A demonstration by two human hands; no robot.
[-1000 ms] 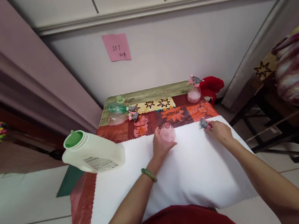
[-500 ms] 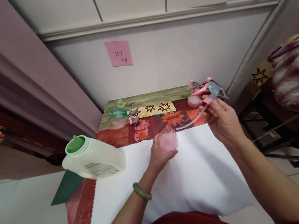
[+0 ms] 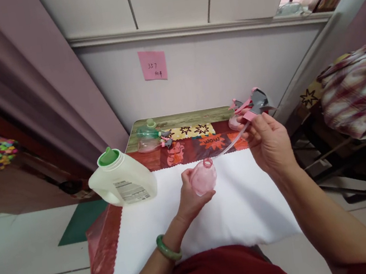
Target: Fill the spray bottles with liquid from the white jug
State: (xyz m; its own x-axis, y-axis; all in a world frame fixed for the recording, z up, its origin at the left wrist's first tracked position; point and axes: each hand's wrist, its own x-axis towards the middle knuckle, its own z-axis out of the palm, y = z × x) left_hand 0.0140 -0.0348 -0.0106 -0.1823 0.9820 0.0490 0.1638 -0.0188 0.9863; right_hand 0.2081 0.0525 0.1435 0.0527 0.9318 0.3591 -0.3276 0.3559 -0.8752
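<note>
My left hand is wrapped round a clear pink bottle, tilted so that its uncapped neck points up and away from me. In my right hand is a grey and pink spray head, pinched by its pink collar. From it a thin translucent tube slants down to the left, its lower end close to the bottle's neck; whether the tip is inside or behind the neck I cannot tell. Both hands are above a white cloth.
A large whitish jug with a green cap stands on the left. Behind it lie green and pink spray bottles. Another pink bottle is at the back right, partly behind my right hand. A pink note hangs on the wall.
My view has shifted a little. The bottle now tilts more, with its open mouth showing, and my right hand has raised the spray head slightly. Both hands keep their hold.
</note>
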